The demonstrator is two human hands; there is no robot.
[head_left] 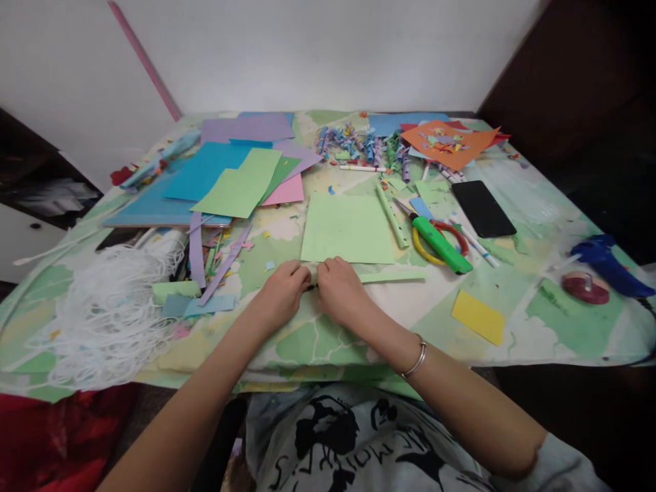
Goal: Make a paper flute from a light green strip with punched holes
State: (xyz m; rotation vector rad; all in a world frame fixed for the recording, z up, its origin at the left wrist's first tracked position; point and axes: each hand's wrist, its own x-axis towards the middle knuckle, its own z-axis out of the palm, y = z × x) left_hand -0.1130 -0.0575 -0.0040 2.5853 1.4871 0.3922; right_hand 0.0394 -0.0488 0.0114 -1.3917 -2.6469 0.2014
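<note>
A thin green strip of paper (393, 276) is right at the fingers, and its loose end pokes out to the right of them. The left hand (288, 294) and the right hand (342, 292) sit close together with their fingers bent in. They look like they are pinching the strip, but the tips are hidden, so I cannot tell for sure.

The strip is cut, I think, and the end I can see lies straight, not rolled up. So this bit looks only just begun. Just past the fingers, a green sheet (348, 229) lies flat, not folded or rolled. To its right is a green paper tube (392, 215) that is rolled and has little cuts in it, so that one looks further along.

Right of the fingers are scissors (458, 236) and a green cutter (441, 247). Far past the fingers is a bunch of curly paper (370, 147) that looks mostly done. Left of the fingers is a heap of white string (113, 314), and beyond that is a pile of colored paper (240, 181).
</note>
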